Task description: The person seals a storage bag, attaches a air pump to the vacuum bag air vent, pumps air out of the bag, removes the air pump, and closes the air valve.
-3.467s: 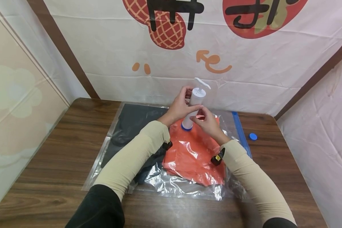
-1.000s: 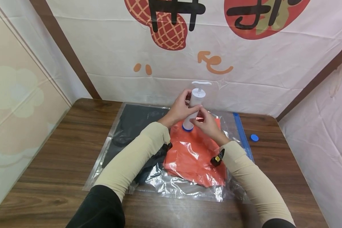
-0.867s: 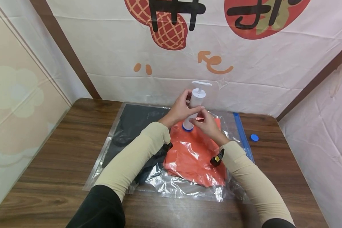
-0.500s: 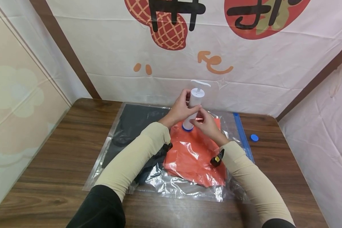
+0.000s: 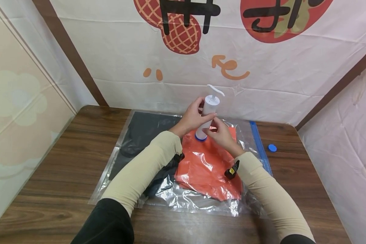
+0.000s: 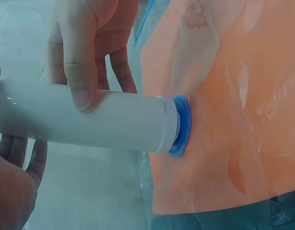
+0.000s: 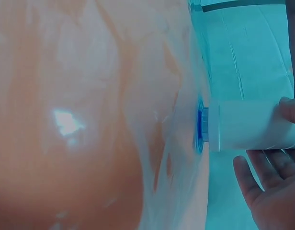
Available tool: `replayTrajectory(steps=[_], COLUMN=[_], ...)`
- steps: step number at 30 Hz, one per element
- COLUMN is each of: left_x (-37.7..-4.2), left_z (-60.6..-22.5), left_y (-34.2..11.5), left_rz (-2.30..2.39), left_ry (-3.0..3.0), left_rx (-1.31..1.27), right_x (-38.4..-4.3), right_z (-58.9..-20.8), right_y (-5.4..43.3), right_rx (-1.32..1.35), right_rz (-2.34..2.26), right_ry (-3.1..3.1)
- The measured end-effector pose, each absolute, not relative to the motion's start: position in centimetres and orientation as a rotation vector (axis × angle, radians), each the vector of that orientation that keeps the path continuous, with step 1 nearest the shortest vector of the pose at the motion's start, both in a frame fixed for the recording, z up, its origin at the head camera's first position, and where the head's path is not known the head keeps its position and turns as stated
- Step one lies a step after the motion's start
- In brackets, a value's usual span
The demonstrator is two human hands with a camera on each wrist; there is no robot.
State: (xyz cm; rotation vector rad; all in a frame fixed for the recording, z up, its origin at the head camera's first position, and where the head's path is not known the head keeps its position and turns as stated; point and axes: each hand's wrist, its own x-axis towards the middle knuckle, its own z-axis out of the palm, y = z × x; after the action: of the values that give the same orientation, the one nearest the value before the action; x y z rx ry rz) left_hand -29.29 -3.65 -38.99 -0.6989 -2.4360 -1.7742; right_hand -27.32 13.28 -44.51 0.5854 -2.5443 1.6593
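Note:
A white hand pump [image 5: 209,107] with a T-shaped handle [image 5: 215,90] stands slightly tilted on the blue valve [image 5: 201,137] of a clear vacuum storage bag [image 5: 201,206]. The left hand [image 5: 191,117] grips the upper barrel, its thumb across the front and its fingers behind. Lower down, the right hand [image 5: 221,134] pinches the barrel between thumb and fingers. Inside the bag lie a folded orange-red cloth [image 5: 205,169] and a dark cloth [image 5: 143,132]. The left wrist view shows the pump's end [image 6: 164,124] against the valve.
To the right of the bag, a small round blue cap [image 5: 272,147] lies on the brown wooden table [image 5: 48,169]. A blue zip strip [image 5: 259,142] runs along the bag's right edge. Behind the table hangs a printed cloth backdrop [image 5: 116,61].
The pump's handle turns from slanted to level and back to slanted. Both hands keep their places on the barrel, and the bag stays where it was.

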Motion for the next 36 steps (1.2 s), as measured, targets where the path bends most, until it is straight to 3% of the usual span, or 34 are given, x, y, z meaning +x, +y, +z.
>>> replayTrajectory(steps=[36], left_x=[-29.41], left_z=[-39.35], left_y=[-3.8], left_rz=[-1.814], left_ry=[-2.407], left_rx=[-0.664], right_x=[-27.43], right_z=[-45.1], right_y=[13.22], right_rx=[0.552], right_rz=[1.655], right_ry=[-2.544])
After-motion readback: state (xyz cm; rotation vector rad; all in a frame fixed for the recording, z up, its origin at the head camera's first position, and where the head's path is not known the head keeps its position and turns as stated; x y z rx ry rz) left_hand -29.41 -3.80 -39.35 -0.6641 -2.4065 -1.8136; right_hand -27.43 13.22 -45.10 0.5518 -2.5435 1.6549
